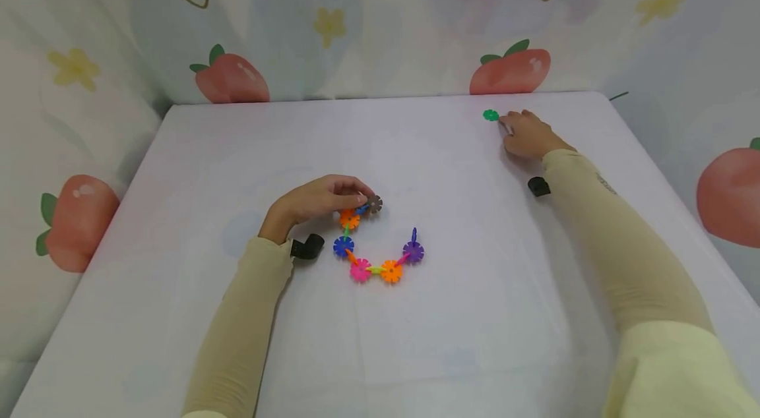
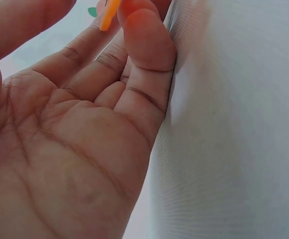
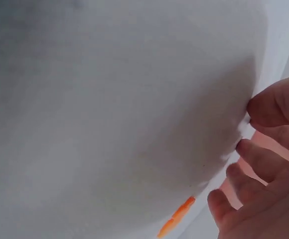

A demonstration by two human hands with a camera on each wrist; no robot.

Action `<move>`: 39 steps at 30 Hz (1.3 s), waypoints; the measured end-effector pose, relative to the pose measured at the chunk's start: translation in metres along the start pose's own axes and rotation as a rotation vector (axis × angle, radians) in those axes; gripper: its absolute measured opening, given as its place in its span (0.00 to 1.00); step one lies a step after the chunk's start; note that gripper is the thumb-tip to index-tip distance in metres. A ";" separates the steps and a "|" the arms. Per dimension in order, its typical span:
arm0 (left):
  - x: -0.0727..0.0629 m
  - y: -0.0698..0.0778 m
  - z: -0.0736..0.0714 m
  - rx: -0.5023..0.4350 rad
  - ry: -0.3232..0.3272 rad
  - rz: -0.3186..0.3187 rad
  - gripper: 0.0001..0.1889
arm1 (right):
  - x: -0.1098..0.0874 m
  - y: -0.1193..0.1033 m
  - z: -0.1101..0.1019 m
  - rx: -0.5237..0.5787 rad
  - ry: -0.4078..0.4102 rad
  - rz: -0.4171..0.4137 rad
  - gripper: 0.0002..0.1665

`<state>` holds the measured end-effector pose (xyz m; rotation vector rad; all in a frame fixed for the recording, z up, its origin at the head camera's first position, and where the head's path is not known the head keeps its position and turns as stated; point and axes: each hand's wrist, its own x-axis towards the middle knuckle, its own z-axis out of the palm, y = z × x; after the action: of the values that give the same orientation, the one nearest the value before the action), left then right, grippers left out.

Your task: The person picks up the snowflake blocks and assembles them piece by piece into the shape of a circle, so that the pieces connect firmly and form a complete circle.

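Note:
A curved chain of linked snowflake discs (image 1: 360,271) in pink, orange, purple, blue and other colours lies on the white table. My left hand (image 1: 317,202) pinches its far end, thumb and fingertips close round a grey disc (image 1: 375,204) and a blue one beside it. Just below the thumb is an orange disc (image 1: 349,220), and its edge (image 2: 109,15) shows by the fingers in the left wrist view. At the far right, my right hand (image 1: 527,136) reaches down with extended fingers, the index fingertip right at the edge of a green snowflake disc (image 1: 491,115).
In the right wrist view an orange piece (image 3: 177,217) lies on the cloth near the right fingers. A printed fabric curtain (image 1: 380,22) with fruit and flowers stands behind the table (image 1: 267,141). Each wrist carries a small black camera (image 1: 309,246).

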<state>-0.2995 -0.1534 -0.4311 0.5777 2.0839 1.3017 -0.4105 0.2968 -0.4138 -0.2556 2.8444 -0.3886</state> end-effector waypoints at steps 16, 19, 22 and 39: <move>-0.004 0.006 -0.003 0.026 0.000 -0.011 0.20 | 0.009 -0.004 -0.003 0.073 -0.021 -0.078 0.42; -0.003 0.006 -0.003 0.015 -0.001 -0.010 0.19 | 0.008 -0.008 -0.003 0.093 0.036 -0.109 0.35; -0.002 0.005 -0.004 0.008 -0.005 -0.006 0.19 | 0.005 -0.012 -0.002 0.124 0.159 -0.129 0.23; 0.000 0.004 0.003 -0.021 0.025 -0.002 0.11 | -0.006 -0.027 0.005 0.307 0.159 -0.028 0.19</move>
<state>-0.2974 -0.1496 -0.4287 0.5524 2.0883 1.3344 -0.3996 0.2717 -0.4096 -0.2118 2.8806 -0.8761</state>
